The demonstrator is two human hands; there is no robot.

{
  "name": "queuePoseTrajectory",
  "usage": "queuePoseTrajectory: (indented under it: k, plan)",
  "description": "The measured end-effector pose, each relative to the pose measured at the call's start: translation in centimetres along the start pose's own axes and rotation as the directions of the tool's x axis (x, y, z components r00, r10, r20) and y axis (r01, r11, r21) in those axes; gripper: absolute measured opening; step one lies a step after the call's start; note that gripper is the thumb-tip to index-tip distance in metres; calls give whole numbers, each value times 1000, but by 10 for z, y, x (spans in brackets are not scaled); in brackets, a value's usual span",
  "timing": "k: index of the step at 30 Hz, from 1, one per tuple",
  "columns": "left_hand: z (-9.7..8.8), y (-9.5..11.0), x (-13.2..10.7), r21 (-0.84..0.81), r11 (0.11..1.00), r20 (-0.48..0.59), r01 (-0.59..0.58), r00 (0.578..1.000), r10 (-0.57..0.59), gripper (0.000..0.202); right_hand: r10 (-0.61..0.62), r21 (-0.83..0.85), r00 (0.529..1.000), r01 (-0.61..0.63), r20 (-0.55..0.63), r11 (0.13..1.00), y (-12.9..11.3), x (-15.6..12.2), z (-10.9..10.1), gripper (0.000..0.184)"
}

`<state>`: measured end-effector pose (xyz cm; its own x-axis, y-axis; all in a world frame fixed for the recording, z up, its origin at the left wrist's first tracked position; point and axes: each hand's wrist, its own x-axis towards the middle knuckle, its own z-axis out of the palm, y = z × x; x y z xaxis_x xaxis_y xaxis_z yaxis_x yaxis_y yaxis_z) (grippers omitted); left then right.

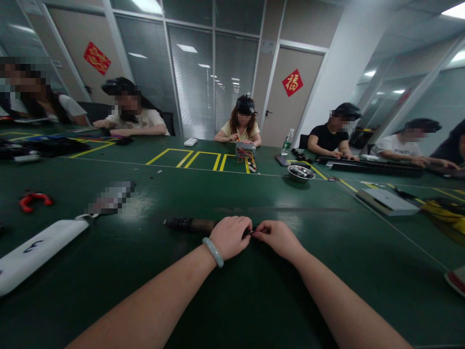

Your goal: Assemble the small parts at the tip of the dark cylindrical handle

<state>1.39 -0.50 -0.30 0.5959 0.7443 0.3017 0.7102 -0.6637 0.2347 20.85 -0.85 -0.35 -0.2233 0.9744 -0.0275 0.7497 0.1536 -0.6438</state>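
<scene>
A long green table [225,194] marked with yellow tape [170,156] filled the room. Glass partitions with grey blinds [192,82] and a beige door [286,116] bearing a red paper sign [292,82] stood behind it, under ceiling strip lights [148,6].
</scene>
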Motion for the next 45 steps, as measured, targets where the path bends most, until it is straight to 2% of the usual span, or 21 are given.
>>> queuePoseTrajectory:
  k: [6, 11, 18, 29, 35, 41, 45]
  plan:
    - [1, -2, 1, -12, 1000, -4, -4, 1000, 4, 12, 19, -35, 1000, -20, -24, 999, -6, -3, 0, 19]
    - [4, -4, 2, -1, 1000, 6, -10, 1000, 10, 11, 28, -103, 995, -38, -100, 994, -10, -5, 5, 18]
    - [3, -3, 2, 2, 1000, 12, -13, 1000, 13, 10, -43, -226, 984, 4, -172, 974, -15, -7, 10, 16]
    - [2, -2, 1, -7, 1000, 2, -8, 1000, 8, 11, -45, -241, 988, 8, -150, 971, -15, -8, 9, 16]
    - [-4, 1, 2, 18, 1000, 27, -18, 999, 17, 11, -128, -275, 965, 62, -228, 960, -15, -7, 14, 10]
    - [-1, 0, 1, 18, 1000, 29, -12, 1000, 12, 14, -133, -276, 979, 86, -154, 957, -13, -3, 19, 7]
    - [3, -2, 1, 6, 1000, 9, 5, 1000, -5, 21, -158, -296, 972, 101, -174, 950, -11, -1, 22, 7]
